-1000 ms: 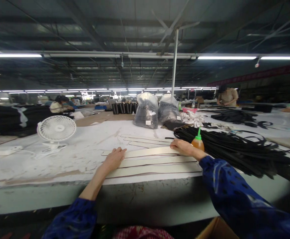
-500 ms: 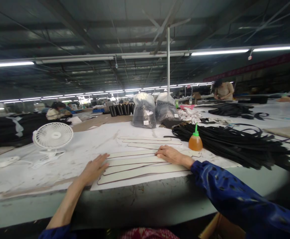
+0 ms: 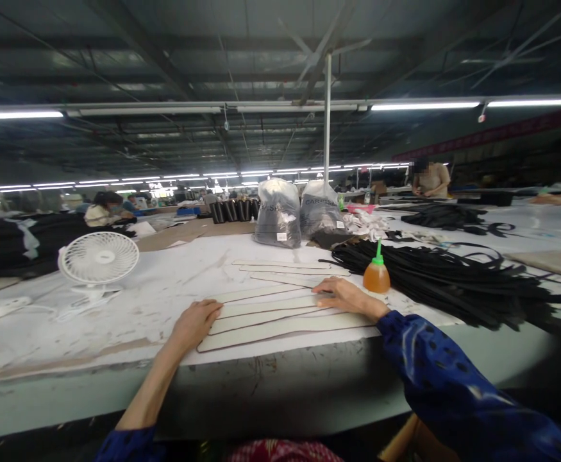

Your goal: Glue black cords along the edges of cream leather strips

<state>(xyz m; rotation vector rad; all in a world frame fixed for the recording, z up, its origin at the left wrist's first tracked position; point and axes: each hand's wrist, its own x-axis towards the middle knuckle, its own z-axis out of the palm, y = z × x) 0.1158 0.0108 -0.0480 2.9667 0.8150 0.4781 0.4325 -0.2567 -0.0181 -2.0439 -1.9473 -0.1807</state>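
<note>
Strips (image 3: 280, 329), cream with dark edges, lie flat along the front edge of the worktable (image 3: 169, 276). Laying out looks well advanced: the nearest ones are side by side, but their left ends do not make one line. The right hand (image 3: 345, 298) rests on them, fingers and thumb spread; the left hand (image 3: 196, 325) touches their left ends, and I cannot tell whether it pinches any. Beyond the right hand stands a green-capped squeeze bottle (image 3: 376, 278), beside black straps (image 3: 434, 282).

Below the fingers (image 3: 327, 286) spreads a white-covered tabletop (image 3: 169, 285); high above them, a dark beamed ceiling (image 3: 203, 58); beyond them, glowing tube lights (image 3: 424, 106), a pale pole (image 3: 327, 128) and, rightward, a red banner (image 3: 501, 135).
</note>
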